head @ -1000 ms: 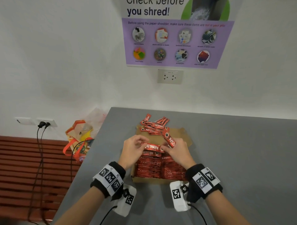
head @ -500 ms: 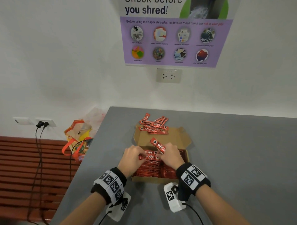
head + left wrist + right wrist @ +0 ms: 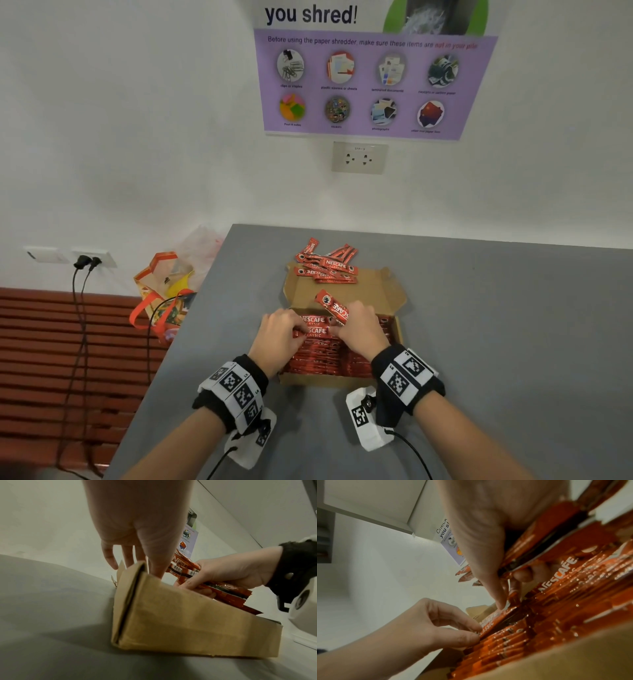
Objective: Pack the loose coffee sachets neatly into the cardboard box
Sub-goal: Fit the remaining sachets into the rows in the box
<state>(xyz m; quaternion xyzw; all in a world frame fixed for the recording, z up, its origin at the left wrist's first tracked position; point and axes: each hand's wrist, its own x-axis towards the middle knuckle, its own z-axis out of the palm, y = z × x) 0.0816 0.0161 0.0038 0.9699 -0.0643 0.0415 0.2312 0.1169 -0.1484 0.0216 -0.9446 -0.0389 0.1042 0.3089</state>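
Head view: both hands (image 3: pixel 279 337) crowd the cardboard box (image 3: pixel 397 330) rim.

Glossy foil-like sachets (image 3: pixel 313 330); matt brown cardboard box (image 3: pixel 346 291); smooth, seemingly laminate grey table (image 3: pixel 496 325).

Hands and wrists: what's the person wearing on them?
Both forearms are bare, no sleeves or gloves. The left hand and right hand each have a black wristband wrapped with white panels printed with black square fiducial markers. Under each wrist hangs a white camera housing, also marker-tagged, with a black cable trailing back along the arm.
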